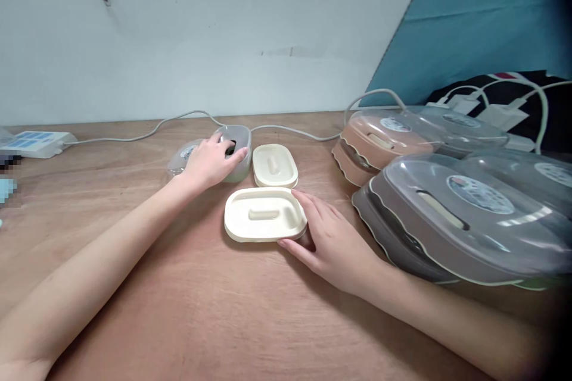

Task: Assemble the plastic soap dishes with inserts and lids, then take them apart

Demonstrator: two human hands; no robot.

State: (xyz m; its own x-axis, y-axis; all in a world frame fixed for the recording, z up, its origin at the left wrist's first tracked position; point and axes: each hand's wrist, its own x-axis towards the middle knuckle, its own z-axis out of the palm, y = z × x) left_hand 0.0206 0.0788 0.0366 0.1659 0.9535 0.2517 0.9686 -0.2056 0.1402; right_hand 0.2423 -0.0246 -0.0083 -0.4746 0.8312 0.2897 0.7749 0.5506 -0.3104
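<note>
My left hand (213, 161) reaches over a translucent grey plastic box (241, 134), its fingers bent at the opening. A small black thing (230, 147) shows between thumb and fingers; its kind is unclear, and the box's inside is mostly hidden. My right hand (330, 238) grips the right end of a cream oval lid (241, 214) with a raised bar in its middle, thumb on the near edge and fingers on the far one. Just behind it lies a second cream lid (274, 158). A clear lid (179, 158) with a round label is partly covered by my left wrist.
Clear-lidded boxes stand at the right: an orange one (370, 140) and a larger grey one (429, 226) nearer me. A white cable (286, 129) runs along the wall from a white power strip (42, 144). White plugs (503, 116) lie at the back right.
</note>
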